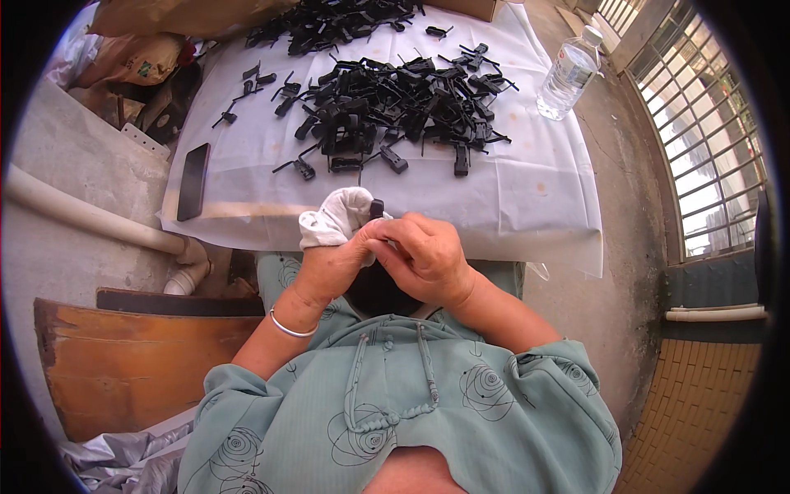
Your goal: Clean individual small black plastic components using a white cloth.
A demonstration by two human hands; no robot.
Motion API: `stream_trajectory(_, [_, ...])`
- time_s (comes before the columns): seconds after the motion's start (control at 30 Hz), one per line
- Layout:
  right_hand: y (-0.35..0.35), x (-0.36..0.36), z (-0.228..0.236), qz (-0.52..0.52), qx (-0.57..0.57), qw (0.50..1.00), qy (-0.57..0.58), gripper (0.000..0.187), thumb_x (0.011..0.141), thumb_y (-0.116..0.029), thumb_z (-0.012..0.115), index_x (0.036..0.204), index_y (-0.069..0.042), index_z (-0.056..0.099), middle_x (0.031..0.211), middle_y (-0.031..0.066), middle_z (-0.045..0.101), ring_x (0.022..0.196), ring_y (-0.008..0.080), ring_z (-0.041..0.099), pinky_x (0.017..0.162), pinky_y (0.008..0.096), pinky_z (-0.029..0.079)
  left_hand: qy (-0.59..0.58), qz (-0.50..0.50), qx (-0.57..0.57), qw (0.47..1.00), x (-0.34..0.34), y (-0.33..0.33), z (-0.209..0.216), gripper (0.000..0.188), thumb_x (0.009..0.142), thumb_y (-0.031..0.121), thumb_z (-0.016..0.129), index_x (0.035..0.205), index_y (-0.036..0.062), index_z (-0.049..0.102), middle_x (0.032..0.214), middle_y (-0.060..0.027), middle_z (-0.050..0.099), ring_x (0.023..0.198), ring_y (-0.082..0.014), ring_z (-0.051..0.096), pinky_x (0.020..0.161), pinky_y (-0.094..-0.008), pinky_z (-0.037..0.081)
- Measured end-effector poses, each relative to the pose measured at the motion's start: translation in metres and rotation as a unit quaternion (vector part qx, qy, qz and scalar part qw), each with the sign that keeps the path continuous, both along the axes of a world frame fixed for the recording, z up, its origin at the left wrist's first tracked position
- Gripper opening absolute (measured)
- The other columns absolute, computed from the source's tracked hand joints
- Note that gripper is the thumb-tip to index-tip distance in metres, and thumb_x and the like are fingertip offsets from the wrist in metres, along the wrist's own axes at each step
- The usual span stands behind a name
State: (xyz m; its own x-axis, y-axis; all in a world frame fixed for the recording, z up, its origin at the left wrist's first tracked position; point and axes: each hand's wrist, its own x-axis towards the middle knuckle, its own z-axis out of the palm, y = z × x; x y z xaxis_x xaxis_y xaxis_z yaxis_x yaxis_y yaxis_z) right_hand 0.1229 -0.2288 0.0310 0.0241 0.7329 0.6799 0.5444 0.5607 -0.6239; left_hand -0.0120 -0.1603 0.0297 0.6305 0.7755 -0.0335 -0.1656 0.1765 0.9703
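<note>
Both hands meet just off the table's near edge. A white cloth, perhaps a glove (333,218), covers the fingers of my left hand (329,267) or is bunched in them; which of the two I cannot tell. A small black plastic part (377,209) sticks up between the cloth and my right hand. My right hand (428,255) is closed, thumb and fingertips pinched against that part, though its lower end is hidden. Beyond the hands lies a large heap of similar black plastic parts (395,107) with thin tails, several of them loose at its near side.
The table has a whitish sheet (247,177) over it. A dark phone (193,181) lies at its left edge, and a clear water bottle (569,74) stands at the far right. More black parts (329,25) are piled farther back. A pipe (90,210) and brown board (132,362) are at left.
</note>
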Motion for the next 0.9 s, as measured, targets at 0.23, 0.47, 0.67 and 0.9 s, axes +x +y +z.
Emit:
stream_trajectory(0.23, [0.011, 0.004, -0.007, -0.048, -0.209, 0.952, 0.219, 0.017, 0.082, -0.012, 0.066, 0.076, -0.003, 0.053, 0.060, -0.0046, 0.045, 0.057, 0.0014, 0.036, 0.047, 0.0203, 0.033, 0.029, -0.064, 0.044, 0.997, -0.008, -0.002, 0.007, 0.026, 0.088, 0.007, 0.053, 0.113, 0.0002, 0.047, 0.083, -0.0018, 0.056, 0.064, -0.0052, 0.050, 0.052, -0.0179, 0.044])
stream_trajectory(0.47, [0.005, 0.011, -0.004, 0.038, -0.192, 0.975, 0.109, 0.025, 0.090, -0.017, 0.050, 0.072, 0.001, 0.050, 0.060, 0.0147, 0.050, 0.051, 0.0293, 0.043, 0.050, 0.0345, 0.039, 0.127, 0.006, 0.140, 0.982, -0.007, -0.005, 0.004, 0.026, 0.082, 0.003, 0.057, 0.107, -0.0037, 0.053, 0.087, -0.0064, 0.060, 0.073, -0.0096, 0.055, 0.063, -0.0240, 0.050])
stream_trajectory(0.67, [0.006, 0.000, -0.018, -0.010, -0.223, 0.967, 0.123, 0.022, 0.090, -0.015, 0.049, 0.074, 0.001, 0.051, 0.061, 0.0175, 0.050, 0.053, 0.0327, 0.043, 0.052, 0.0356, 0.039, 0.160, 0.066, 0.436, 0.883, -0.004, -0.004, -0.010, 0.029, 0.077, 0.000, 0.059, 0.105, -0.0054, 0.055, 0.090, -0.0120, 0.061, 0.079, -0.0168, 0.059, 0.074, -0.0280, 0.049])
stream_trajectory(0.9, [0.001, 0.014, -0.013, 0.012, -0.254, 0.945, 0.206, 0.017, 0.089, -0.018, 0.054, 0.086, -0.001, 0.058, 0.066, 0.0031, 0.053, 0.058, 0.0111, 0.043, 0.054, 0.0262, 0.039, 0.034, 0.009, 0.199, 0.979, -0.001, -0.001, -0.007, 0.025, 0.085, 0.004, 0.055, 0.108, -0.0002, 0.046, 0.086, -0.0040, 0.056, 0.069, -0.0099, 0.051, 0.065, -0.0220, 0.045])
